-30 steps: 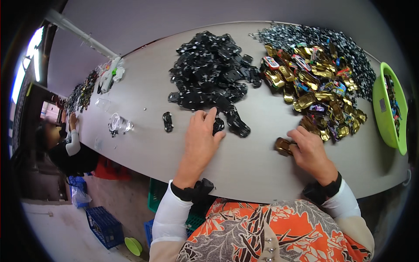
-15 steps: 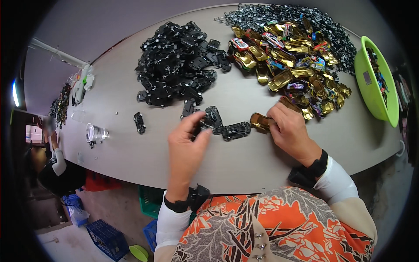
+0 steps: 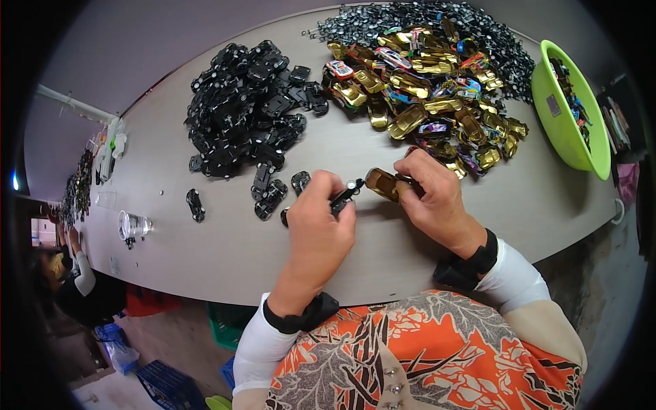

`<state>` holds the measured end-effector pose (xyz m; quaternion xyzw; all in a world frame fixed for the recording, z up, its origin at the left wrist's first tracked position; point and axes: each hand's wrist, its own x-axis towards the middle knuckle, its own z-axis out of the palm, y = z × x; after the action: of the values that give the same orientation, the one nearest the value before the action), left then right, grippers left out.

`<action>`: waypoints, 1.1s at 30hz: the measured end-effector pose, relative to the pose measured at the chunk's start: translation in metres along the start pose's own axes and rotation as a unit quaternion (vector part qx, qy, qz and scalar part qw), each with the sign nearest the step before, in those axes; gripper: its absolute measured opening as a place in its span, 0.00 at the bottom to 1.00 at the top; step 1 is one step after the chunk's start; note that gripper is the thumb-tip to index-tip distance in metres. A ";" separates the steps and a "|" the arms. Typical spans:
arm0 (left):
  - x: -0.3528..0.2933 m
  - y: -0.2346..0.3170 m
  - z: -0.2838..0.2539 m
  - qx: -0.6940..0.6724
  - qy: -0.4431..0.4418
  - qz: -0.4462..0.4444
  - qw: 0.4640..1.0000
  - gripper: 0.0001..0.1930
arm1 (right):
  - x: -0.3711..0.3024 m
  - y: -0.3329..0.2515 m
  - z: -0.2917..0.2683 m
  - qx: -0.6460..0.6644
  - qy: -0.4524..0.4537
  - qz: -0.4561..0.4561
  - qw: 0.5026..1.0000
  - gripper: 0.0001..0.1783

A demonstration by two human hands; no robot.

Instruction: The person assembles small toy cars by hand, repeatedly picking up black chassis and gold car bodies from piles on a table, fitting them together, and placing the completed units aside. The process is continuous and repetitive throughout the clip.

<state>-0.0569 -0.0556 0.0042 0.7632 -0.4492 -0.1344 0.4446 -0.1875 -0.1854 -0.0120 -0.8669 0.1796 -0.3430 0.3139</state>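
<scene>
My left hand (image 3: 316, 231) pinches a black toy car chassis (image 3: 344, 197) with small wheels, tilted, between thumb and fingers. Just to its right, my right hand (image 3: 443, 208) is closed on a shiny gold toy car body (image 3: 382, 184). The two parts face each other above the table, close together. Beside my left hand lie loose black chassis (image 3: 270, 199), one of them partly hidden behind the fingers.
Black chassis form a heap (image 3: 236, 109) at the back left. Gold and coloured car bodies are piled (image 3: 427, 89) at the back right, before a heap of small grey parts (image 3: 471, 24). A green basin (image 3: 570, 137) stands far right; a clear cup (image 3: 133, 225), left. Another person (image 3: 85, 280) sits far left.
My left hand has lifted a black chassis and come nearer the gold body. The gold body is raised and tilted in my right hand. The whole view has shifted somewhat.
</scene>
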 end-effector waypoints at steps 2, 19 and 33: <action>0.005 0.007 0.005 -0.217 -0.036 -0.131 0.967 0.09 | -0.001 0.001 -0.002 -0.013 0.013 -0.010 1.000 0.13; 0.000 -0.012 0.012 -0.433 -0.132 -0.184 0.873 0.11 | 0.001 -0.003 -0.012 0.460 -0.211 0.324 0.799 0.11; -0.003 -0.007 0.019 -0.373 -0.079 -0.166 0.909 0.13 | -0.002 0.005 -0.001 0.615 -0.229 0.401 0.640 0.10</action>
<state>-0.0657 -0.0622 -0.0129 0.5924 -0.2665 -0.4238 0.6313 -0.1898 -0.1891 -0.0158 -0.3679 0.1800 -0.0057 0.9122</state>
